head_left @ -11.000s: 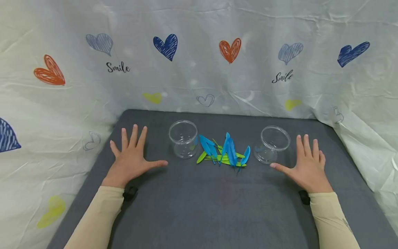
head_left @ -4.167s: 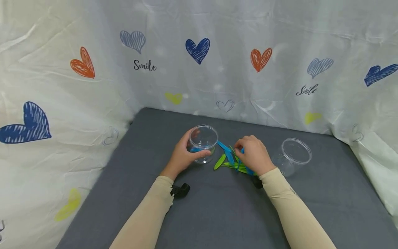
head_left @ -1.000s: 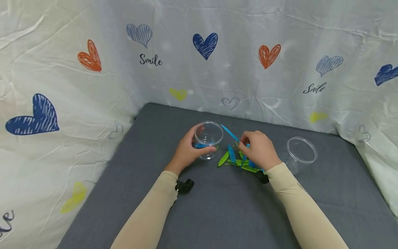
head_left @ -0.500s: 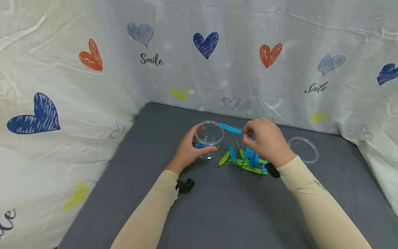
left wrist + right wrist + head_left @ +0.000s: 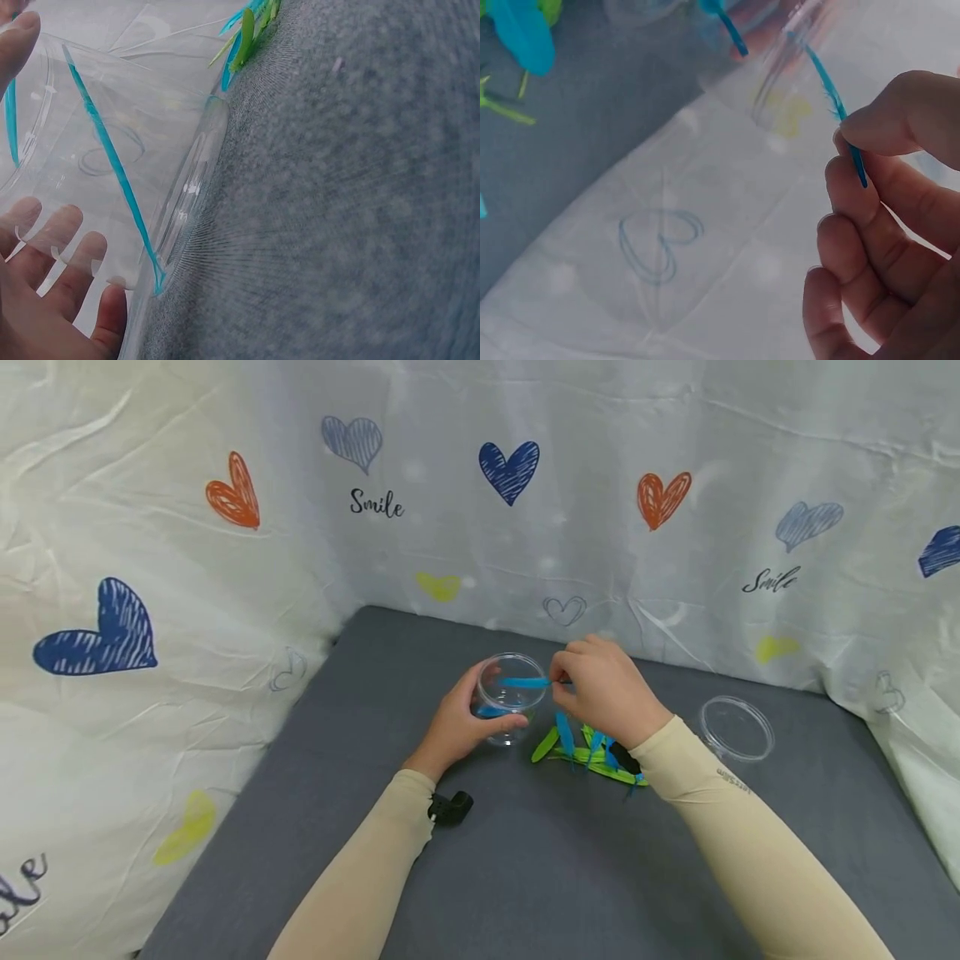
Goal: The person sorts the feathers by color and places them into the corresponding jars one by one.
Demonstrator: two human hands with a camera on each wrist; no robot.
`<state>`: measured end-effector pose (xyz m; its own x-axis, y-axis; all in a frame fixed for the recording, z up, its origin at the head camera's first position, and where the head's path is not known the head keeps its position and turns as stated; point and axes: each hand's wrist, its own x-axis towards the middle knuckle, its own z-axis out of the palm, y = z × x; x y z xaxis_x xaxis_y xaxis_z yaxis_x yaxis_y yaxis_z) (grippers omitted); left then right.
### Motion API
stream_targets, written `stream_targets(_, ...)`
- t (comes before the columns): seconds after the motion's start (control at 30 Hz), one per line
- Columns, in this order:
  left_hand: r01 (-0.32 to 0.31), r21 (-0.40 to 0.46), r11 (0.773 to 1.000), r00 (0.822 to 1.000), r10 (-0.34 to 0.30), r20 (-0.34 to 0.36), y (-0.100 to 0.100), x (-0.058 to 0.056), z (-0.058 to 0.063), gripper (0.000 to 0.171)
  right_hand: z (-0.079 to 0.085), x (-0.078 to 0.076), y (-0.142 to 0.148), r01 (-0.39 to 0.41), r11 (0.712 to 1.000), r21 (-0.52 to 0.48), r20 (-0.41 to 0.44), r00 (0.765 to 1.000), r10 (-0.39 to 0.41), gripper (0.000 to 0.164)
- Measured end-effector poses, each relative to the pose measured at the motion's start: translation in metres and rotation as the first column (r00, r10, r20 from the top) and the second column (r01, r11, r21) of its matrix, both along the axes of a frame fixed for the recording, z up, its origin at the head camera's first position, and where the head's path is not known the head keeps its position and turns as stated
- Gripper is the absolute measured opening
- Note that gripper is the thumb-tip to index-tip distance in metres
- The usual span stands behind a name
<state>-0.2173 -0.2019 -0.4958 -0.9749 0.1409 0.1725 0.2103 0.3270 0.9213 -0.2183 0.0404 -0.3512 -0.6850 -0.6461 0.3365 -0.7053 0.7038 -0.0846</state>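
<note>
In the head view, my left hand (image 5: 453, 722) holds a clear plastic jar (image 5: 517, 703) upright on the table, thumb in front and fingers round the far side. One blue feather (image 5: 114, 161) leans inside that jar, as the left wrist view shows. My right hand (image 5: 611, 689) pinches another blue feather (image 5: 836, 94) by its quill between thumb and fingers. The far end of this feather reaches over the jar's opening. Below the right hand, green feathers (image 5: 545, 745) and blue feathers (image 5: 564, 733) lie in a loose pile, partly hidden by the hand and wrist.
A second clear jar (image 5: 738, 753) stands to the right, its lower part covered by the right sleeve. Grey cloth covers the table (image 5: 525, 868). A white curtain (image 5: 585, 543) printed with hearts hangs behind and along the sides.
My right hand has lifted the blue feather from the pile and moved it left, so its end is now over the jar. The left hand keeps its grip on the jar.
</note>
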Motion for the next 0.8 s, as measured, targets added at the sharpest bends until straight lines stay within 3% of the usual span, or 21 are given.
stream_targets(0.37, 0.025, 0.016, 1.0, 0.999, -0.025, 0.031, 0.004, 0.005, 0.0, 0.101, -0.014, -0.013, -0.03, 0.017, 0.995, 0.102, 0.021, 1.0, -0.019, 0.01)
stream_targets(0.6, 0.021, 0.011, 1.0, 0.999, -0.022, 0.035, 0.004, 0.004, 0.003, 0.101, -0.017, -0.015, -0.035, 0.032, 0.994, 0.1, 0.046, 0.998, -0.037, 0.011)
stream_targets(0.8, 0.022, 0.028, 0.999, 1.0, -0.023, 0.01, 0.0, 0.001, 0.002, 0.1, -0.013, -0.011, -0.028, 0.042, 0.999, 0.033, 0.046, 0.998, -0.043, 0.007)
